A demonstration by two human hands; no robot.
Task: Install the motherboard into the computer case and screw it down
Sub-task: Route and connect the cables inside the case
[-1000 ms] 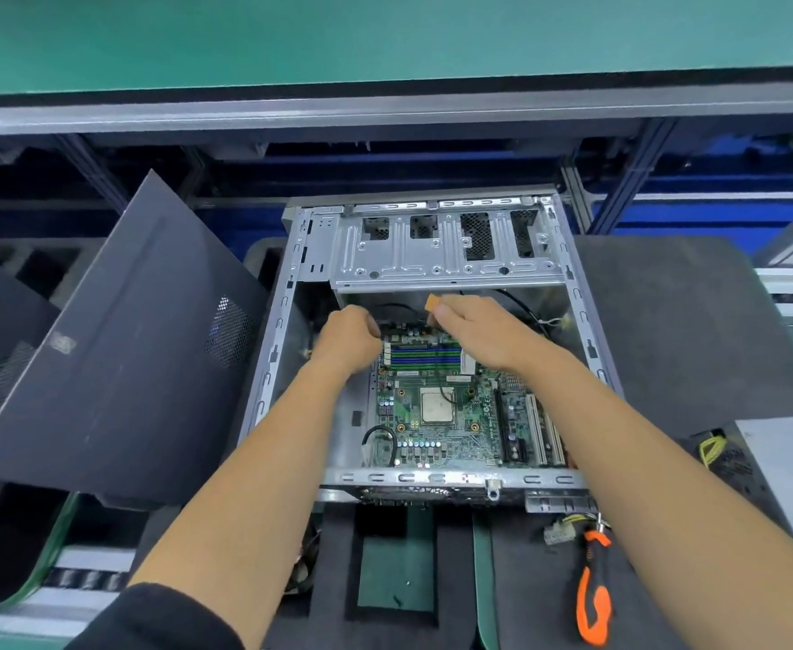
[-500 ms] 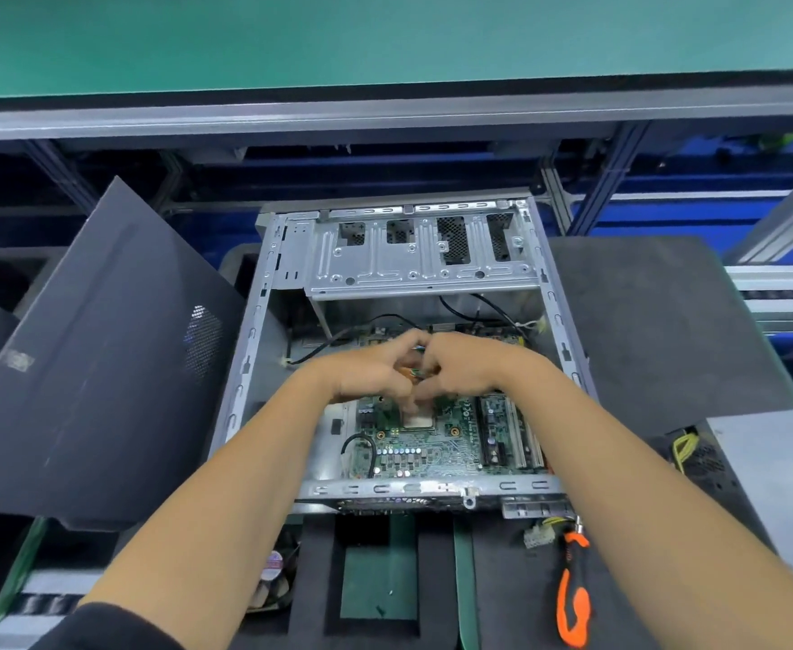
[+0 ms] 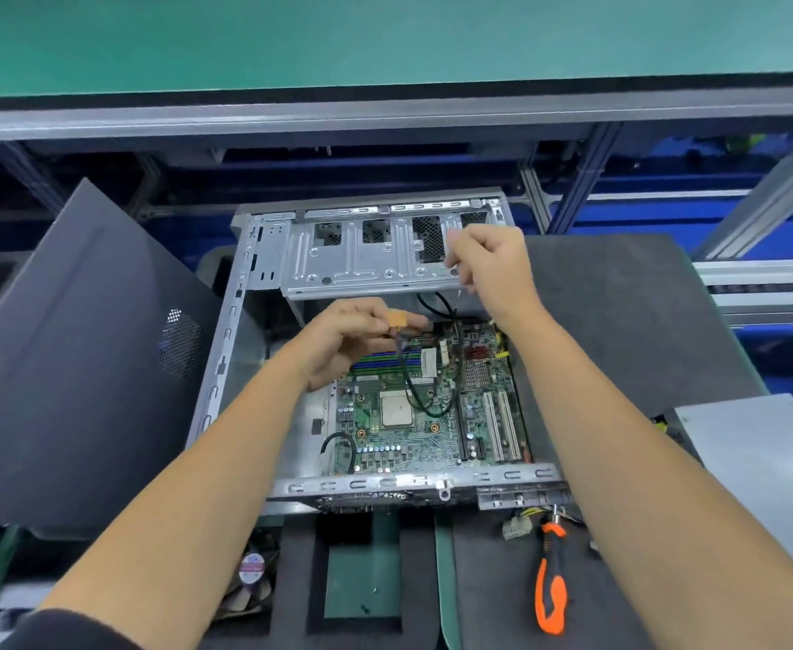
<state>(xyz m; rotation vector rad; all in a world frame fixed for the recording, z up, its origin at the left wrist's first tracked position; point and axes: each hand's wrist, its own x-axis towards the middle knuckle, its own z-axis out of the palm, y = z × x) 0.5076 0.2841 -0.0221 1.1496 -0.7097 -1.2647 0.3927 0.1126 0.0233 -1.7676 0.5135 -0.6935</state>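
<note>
pinched in the left hand point(image 3: 338, 342) is a small orange connector point(image 3: 396, 318), held by curled fingers above the far edge of the motherboard point(image 3: 425, 405); a black cable point(image 3: 413, 384) hangs from it and loops down across the board. right hand point(image 3: 490, 265) is raised higher, over the metal drive cage point(image 3: 361, 269), its grip closed with fingers curled together; what it pinches, if anything, is too small to make out. both forearms reach in from the near side.

the motherboard lies flat inside the open computer case point(image 3: 225, 349), green, with a pale square processor at its middle, blue memory slots towards the far side and white expansion slots on the right. the case rests on a dark foam surface point(image 3: 619, 321). a dark side panel point(image 3: 71, 368) leans tilted at the left. near the case's front right corner lies an orange-handled screwdriver point(image 3: 551, 584), just beside a white plug with yellow wires point(image 3: 516, 525).
</note>
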